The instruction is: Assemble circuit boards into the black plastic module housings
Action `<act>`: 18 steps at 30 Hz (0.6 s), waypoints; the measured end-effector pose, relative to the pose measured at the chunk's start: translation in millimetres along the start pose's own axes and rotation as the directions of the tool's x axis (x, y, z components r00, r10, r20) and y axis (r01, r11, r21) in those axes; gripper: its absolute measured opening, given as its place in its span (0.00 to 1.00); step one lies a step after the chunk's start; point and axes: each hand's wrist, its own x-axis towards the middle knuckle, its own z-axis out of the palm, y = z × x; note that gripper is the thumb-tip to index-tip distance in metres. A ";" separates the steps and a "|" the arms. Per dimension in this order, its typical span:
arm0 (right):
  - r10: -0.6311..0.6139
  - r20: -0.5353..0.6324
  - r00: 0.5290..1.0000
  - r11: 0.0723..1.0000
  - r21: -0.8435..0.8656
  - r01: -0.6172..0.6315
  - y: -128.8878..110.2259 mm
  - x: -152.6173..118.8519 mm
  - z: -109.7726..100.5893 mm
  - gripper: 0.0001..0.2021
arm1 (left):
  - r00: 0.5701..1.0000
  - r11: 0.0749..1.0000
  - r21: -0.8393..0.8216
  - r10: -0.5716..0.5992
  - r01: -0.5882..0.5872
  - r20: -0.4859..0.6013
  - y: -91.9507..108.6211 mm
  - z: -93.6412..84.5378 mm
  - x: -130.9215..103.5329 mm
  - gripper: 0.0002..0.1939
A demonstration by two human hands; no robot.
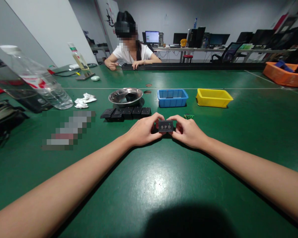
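Head view: both hands meet over the green worktop (pixel 164 185).
Left grip (pixel 144 130): closed on the black SPD module (pixel 166 126).
Right grip (pixel 188 131): closed on its other end.
Behind: row of black modules (pixel 126 113).

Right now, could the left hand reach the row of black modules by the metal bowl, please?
Probably yes. The row of black modules lies just ahead and left of the left hand, with bare green table between. But both hands grip the SPD module, so the right hand must hold it alone.

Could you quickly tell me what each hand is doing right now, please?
Left hand: closed on the left end of the black SPD module.
Right hand: closed on its right end.
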 end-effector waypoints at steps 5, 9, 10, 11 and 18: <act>-0.004 0.005 1.000 1.000 -0.001 0.004 -0.5 0.1 0.1 0.19 | 1.000 1.000 -0.009 -0.004 0.004 0.011 -0.8 1.0 0.2 0.16; -0.001 0.002 1.000 1.000 -0.006 0.001 -0.3 0.1 0.0 0.18 | 1.000 1.000 -0.013 -0.015 0.015 0.017 -0.4 1.1 0.0 0.16; -0.001 0.001 1.000 1.000 -0.007 0.001 -0.3 0.0 -0.1 0.18 | 1.000 1.000 -0.013 -0.019 0.019 0.018 -0.2 1.0 -0.2 0.16; -0.001 0.002 1.000 1.000 -0.006 0.001 -0.3 0.0 -0.1 0.18 | 1.000 1.000 -0.013 -0.023 0.023 0.021 0.0 0.9 -0.4 0.16; -0.001 0.003 1.000 1.000 -0.007 0.001 -0.9 0.3 -0.3 0.18 | 0.998 0.998 -0.024 -0.048 0.049 0.028 0.5 0.5 0.1 0.17</act>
